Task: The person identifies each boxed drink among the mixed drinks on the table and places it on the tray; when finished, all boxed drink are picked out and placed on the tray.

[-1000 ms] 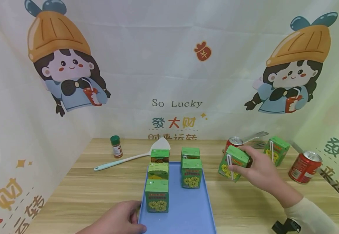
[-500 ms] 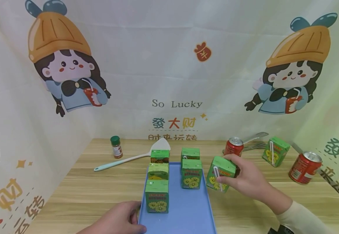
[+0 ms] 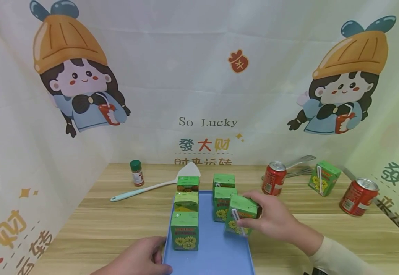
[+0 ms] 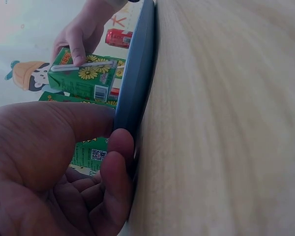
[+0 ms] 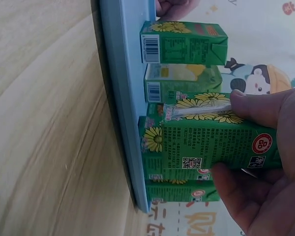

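Observation:
My right hand (image 3: 271,217) grips a green drink carton (image 3: 242,214) by its sides, thumb near the white straw. The carton is tilted and hangs over the right edge of the blue tray (image 3: 216,252), in front of another green carton (image 3: 221,204). In the right wrist view the held carton (image 5: 211,142) appears just off the tray. With thumb and fingers my left hand (image 3: 137,258) pinches the tray's left edge, as the left wrist view shows at the tray rim (image 4: 137,73). Along the tray's left side stand a front carton (image 3: 185,233), a yellow-green carton (image 3: 186,201) and a farther one (image 3: 188,183).
Right of the tray stand two red cans (image 3: 274,178) (image 3: 359,196) and another green carton (image 3: 324,178). Metal utensils (image 3: 299,168) lie behind the nearer can. A spatula (image 3: 158,186) and a green-capped spice jar (image 3: 137,173) are at the back left. A printed cloth hangs behind.
My right hand has carried the green carton leftward and nearer, from beside the red can to over the tray's right edge. The left hand has stayed at the tray.

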A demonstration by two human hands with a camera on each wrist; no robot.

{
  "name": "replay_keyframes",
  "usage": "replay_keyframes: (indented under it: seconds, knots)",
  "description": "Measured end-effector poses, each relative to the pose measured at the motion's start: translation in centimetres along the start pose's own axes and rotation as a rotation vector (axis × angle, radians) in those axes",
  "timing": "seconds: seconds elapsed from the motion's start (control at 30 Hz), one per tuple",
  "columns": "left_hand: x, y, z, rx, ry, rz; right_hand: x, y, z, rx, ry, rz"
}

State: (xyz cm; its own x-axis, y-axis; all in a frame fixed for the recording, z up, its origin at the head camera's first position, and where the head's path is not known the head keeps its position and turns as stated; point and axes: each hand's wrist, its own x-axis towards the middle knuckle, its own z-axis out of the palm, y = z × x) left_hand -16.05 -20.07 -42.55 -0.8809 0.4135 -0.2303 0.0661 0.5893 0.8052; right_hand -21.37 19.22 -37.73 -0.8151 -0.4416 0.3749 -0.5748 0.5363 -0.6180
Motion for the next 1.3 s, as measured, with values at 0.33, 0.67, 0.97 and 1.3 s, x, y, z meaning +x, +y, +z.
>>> replay_keyframes:
  seconds: [0.33,0.67,0.97,1.3]
  knots:
    - [0.0,0.2,0.0,0.001,-0.002,0.000,0.8,0.1,1.7,-0.054,-0.044,-0.034]
    - [-0.1,0.3,0.0,0.004,-0.002,0.006,1.3,-0.4,2.6,-0.040,-0.109,-0.012]
    - [-0.1,0.2,0.0,0.000,-0.004,0.004,1.5,-0.4,3.2,-0.085,-0.128,0.013]
    - [0.0,0.1,0.0,0.001,-0.002,-0.006,1.4,-0.3,3.3,-0.112,-0.132,0.025]
